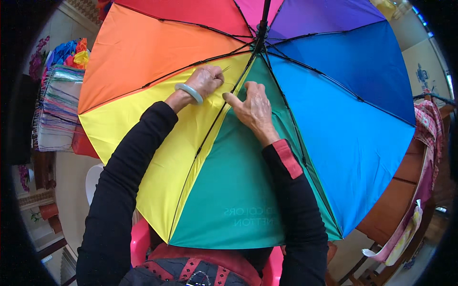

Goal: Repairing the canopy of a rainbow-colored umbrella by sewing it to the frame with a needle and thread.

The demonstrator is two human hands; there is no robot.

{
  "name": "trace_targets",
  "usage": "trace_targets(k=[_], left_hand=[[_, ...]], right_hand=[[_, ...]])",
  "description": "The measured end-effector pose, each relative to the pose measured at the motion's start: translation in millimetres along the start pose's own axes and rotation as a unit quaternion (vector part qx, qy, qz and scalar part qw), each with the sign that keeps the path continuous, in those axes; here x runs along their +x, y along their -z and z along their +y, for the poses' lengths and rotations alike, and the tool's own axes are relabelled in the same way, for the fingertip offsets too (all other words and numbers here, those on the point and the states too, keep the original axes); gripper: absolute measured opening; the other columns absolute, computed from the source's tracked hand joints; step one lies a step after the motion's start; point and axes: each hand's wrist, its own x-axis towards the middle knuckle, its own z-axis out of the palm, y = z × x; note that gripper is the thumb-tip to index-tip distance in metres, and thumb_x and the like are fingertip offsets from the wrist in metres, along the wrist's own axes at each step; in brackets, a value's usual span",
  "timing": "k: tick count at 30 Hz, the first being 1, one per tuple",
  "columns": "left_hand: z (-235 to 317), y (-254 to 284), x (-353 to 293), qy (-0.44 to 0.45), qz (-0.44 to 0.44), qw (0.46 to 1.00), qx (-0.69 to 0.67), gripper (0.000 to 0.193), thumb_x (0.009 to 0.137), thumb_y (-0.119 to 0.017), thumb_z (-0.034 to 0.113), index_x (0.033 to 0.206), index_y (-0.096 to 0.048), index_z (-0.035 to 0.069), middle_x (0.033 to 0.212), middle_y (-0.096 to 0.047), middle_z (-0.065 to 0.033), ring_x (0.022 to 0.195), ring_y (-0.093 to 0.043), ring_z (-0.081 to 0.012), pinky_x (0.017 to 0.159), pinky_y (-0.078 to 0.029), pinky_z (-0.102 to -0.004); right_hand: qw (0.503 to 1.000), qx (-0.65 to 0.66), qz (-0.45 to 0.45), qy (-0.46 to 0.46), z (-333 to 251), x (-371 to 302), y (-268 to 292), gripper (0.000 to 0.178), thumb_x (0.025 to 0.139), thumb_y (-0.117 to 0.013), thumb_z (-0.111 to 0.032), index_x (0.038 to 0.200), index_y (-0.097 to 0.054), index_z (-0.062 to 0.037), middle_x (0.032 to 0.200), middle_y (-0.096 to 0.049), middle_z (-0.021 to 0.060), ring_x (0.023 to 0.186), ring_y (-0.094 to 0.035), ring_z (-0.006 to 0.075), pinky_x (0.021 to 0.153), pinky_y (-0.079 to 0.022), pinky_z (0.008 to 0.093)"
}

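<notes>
Head view: open multicoloured umbrella (238, 148) fills middle, underside showing, hub (261, 40) up near twelve o'clock. Left hand (205, 81) at eleven, fingers pinched narrow over yellow panel (186, 126); fine strand there, too thin to tell. Right hand (256, 108) toward one, thumb and fingers apart, beside rib (214, 124)! Checked cloth (428, 119) hangs at three.
</notes>
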Motion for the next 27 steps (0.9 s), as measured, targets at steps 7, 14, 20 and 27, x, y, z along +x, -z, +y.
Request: trace_targets(k=[7, 14, 20, 27], left_hand=[[10, 5, -3, 0.043, -0.025, 0.997, -0.06, 0.007, 0.072, -0.054, 0.008, 0.075, -0.054, 0.002, 0.07, -0.055, -0.0113, 0.066, -0.055, -0.0217, 0.06, -0.043, -0.032], [14, 7, -4, 0.055, -0.055, 0.994, -0.074, 0.011, 0.074, -0.057, 0.013, 0.077, -0.057, 0.002, 0.075, -0.058, -0.0142, 0.072, -0.057, -0.0276, 0.064, -0.045, -0.0351], [16, 7, -4, 0.056, -0.06, 0.992, -0.093, 0.012, 0.073, -0.057, 0.013, 0.077, -0.057, 0.002, 0.073, -0.058, -0.0139, 0.071, -0.057, -0.0268, 0.063, -0.045, -0.0344], [14, 6, -1, 0.044, -0.095, 0.99, -0.093, 0.013, 0.073, -0.057, 0.014, 0.076, -0.055, 0.002, 0.072, -0.057, -0.0146, 0.071, -0.056, -0.0284, 0.062, -0.044, -0.0355]], right_hand=[[0.997, -0.045, -0.031, -0.055, -2, 5, -2, 0.054, 0.062, -0.063, -0.034, 0.097, -0.048, 0.0053, 0.094, -0.049, 0.0227, 0.089, -0.049, 0.0366, 0.077, -0.042, 0.0416], [0.998, -0.018, -0.035, -0.044, 3, 3, -1, 0.053, 0.063, -0.062, -0.033, 0.097, -0.048, 0.0053, 0.093, -0.049, 0.0224, 0.088, -0.05, 0.0358, 0.076, -0.042, 0.041], [0.999, -0.014, -0.033, -0.039, 4, 2, -1, 0.052, 0.063, -0.062, -0.033, 0.095, -0.048, 0.005, 0.091, -0.049, 0.0216, 0.086, -0.05, 0.0347, 0.075, -0.042, 0.0405], [0.999, -0.008, -0.035, -0.033, 3, 2, 1, 0.048, 0.063, -0.064, -0.03, 0.089, -0.045, 0.0053, 0.089, -0.047, 0.0228, 0.084, -0.049, 0.0368, 0.074, -0.043, 0.0423]])
